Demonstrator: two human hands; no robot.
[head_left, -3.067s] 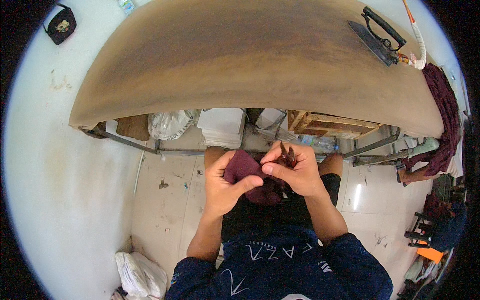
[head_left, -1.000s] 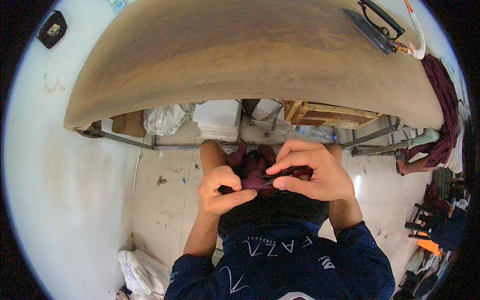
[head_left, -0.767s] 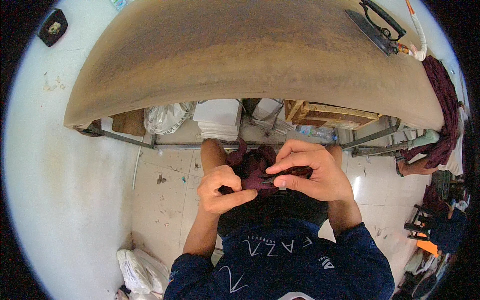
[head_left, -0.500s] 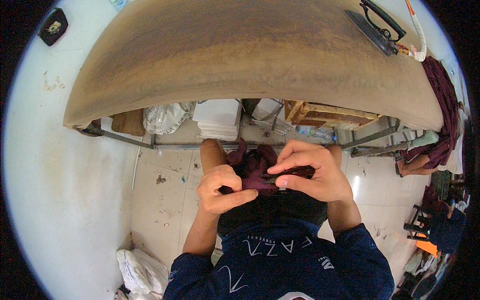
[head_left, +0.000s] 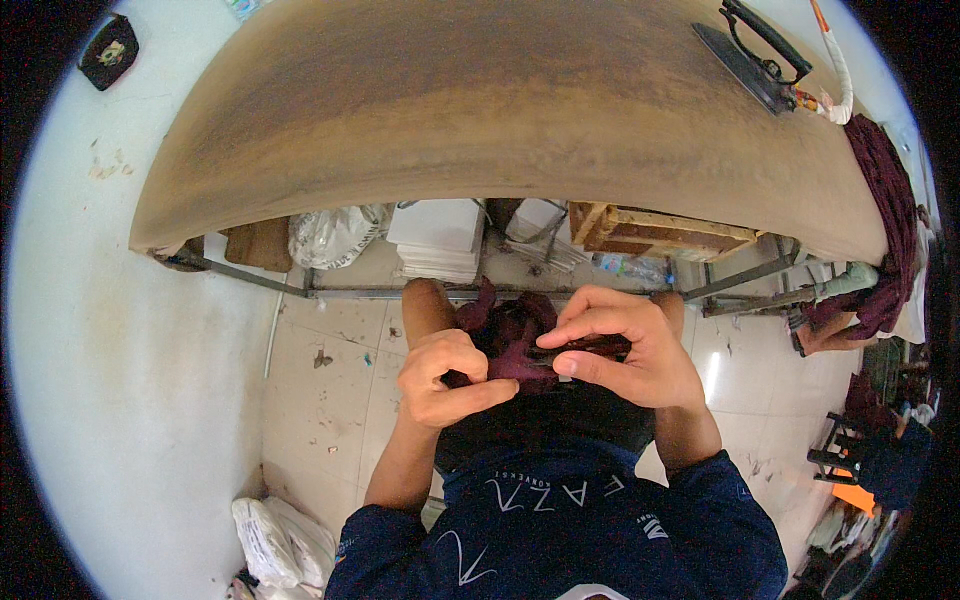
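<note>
Maroon cloth (head_left: 512, 362) lies bunched over my lap between my hands. My left hand (head_left: 440, 378) is closed on its left side, with curled fingers and the thumb stretched along the cloth. On the other side my right hand (head_left: 635, 345) holds small dark thread snips (head_left: 595, 347) between thumb and fingers. The tips of the snips point left, right at the cloth. Shadow and the fingers hide much of the tool and the cloth's folds.
Ahead stands a padded ironing table (head_left: 480, 110) with an iron (head_left: 755, 60) at its far right. Below it are stacked white sheets (head_left: 436, 235), a plastic bag (head_left: 335, 235) and a wooden crate (head_left: 660, 232). More maroon cloth (head_left: 880, 190) hangs at right, near another person's foot (head_left: 825, 335).
Both hands stay almost where they were, holding the cloth and the snips. The tips of the snips look less spread than before.
</note>
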